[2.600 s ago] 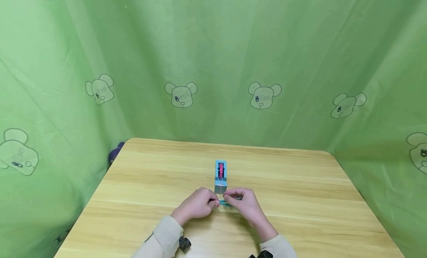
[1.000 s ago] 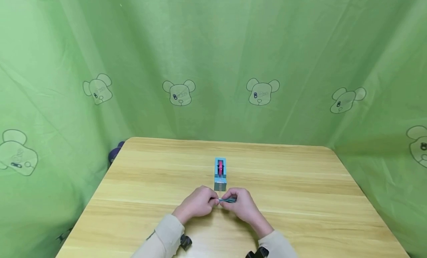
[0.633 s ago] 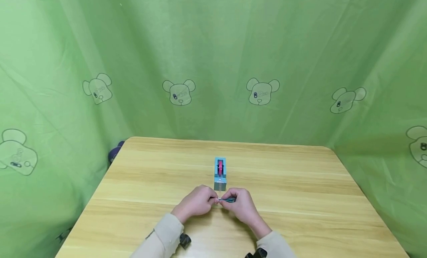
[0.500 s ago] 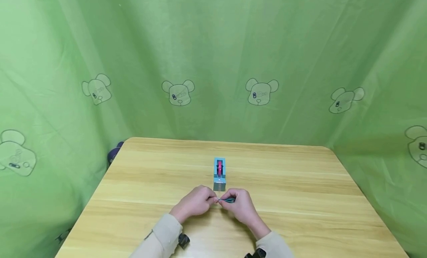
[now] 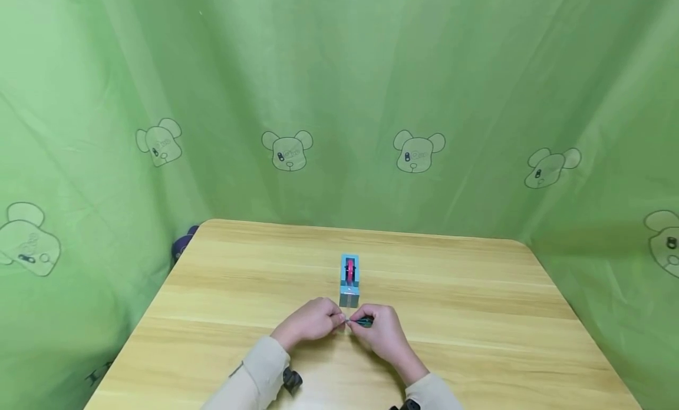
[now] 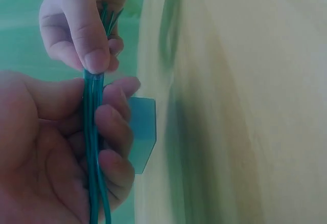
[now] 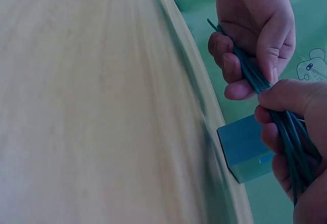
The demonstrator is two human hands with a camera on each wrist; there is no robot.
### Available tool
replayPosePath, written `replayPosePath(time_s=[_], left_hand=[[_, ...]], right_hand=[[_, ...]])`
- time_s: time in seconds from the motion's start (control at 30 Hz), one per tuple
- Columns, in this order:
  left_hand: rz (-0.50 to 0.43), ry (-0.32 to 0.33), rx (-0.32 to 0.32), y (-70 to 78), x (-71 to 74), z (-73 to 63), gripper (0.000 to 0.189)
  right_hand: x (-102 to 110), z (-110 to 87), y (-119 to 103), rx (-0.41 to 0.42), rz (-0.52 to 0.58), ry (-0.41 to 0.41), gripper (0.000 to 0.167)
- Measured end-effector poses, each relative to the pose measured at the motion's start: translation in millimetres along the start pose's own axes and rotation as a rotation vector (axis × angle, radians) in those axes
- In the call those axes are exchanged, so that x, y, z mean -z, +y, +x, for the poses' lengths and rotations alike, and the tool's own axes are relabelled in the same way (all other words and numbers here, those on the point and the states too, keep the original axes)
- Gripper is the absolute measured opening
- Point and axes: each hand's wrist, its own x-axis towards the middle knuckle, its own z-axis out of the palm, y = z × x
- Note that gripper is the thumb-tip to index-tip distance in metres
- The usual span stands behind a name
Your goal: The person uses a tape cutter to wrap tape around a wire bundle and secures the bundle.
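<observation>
My left hand [image 5: 313, 320] and right hand [image 5: 383, 333] meet fingertip to fingertip at the front of the table. Both pinch one bundle of thin green wire-like strands [image 5: 365, 321]. In the left wrist view the bundle [image 6: 92, 132] runs along the left palm, a shiny clear band around it at the right thumb. Loose strand ends stick out past the right fingers there. The right wrist view has more of the strands [image 7: 291, 137] lying in the right palm. Just beyond the hands stands a blue tape dispenser [image 5: 350, 288] with a pink-cored roll [image 5: 350, 270]; a clear tape strip [image 5: 348, 311] stretches from it to the fingertips.
The wooden table [image 5: 451, 280] spreads out on both sides of the dispenser. A green curtain [image 5: 350, 103] printed with bear heads surrounds it. Behind the left edge a dark purple object [image 5: 182, 247] shows. Black wrist cameras [image 5: 292, 379] sit at the cuffs.
The right fingertips have come closer to the left ones on the bundle. Its strands, spread out earlier, now lie tighter together and partly hidden by the right fingers. The dispenser stays in place.
</observation>
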Motion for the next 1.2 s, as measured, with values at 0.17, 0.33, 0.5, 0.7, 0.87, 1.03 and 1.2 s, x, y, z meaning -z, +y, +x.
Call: replayPosePath(time_s=[0.17, 0.33, 0.5, 0.7, 0.87, 1.03, 1.2], left_hand=[[-0.006, 0.002, 0.030, 1.8, -0.5, -0.1, 0.033], [-0.042, 0.027, 0.046, 2.1, -3.0, 1.2, 0.035], [-0.086, 0.051, 0.057, 2.3, -4.8, 1.6, 0.036], [-0.105, 0.084, 0.063, 0.9, -7.1, 2.4, 0.031], [-0.106, 0.122, 0.059, 0.2, -9.8, 3.5, 0.026], [-0.101, 0.162, 0.063, -0.7, -12.8, 4.2, 0.017], [-0.100, 0.188, 0.068, -1.8, -15.7, 4.8, 0.012]], right_hand=[[-1.5, -0.7, 3.2, 0.010, -0.006, 0.023, 0.017], [-1.3, -1.5, 5.3, 0.004, 0.000, 0.033, 0.014], [-0.6, -2.2, 6.0, -0.015, 0.022, 0.029, 0.016], [-1.0, -2.8, 7.2, -0.024, 0.023, 0.024, 0.018], [0.0, -2.9, 7.9, -0.032, 0.024, 0.028, 0.017], [1.1, -2.5, 8.4, -0.027, 0.058, 0.015, 0.015], [1.0, -1.7, 11.1, -0.048, 0.099, 0.005, 0.011]])
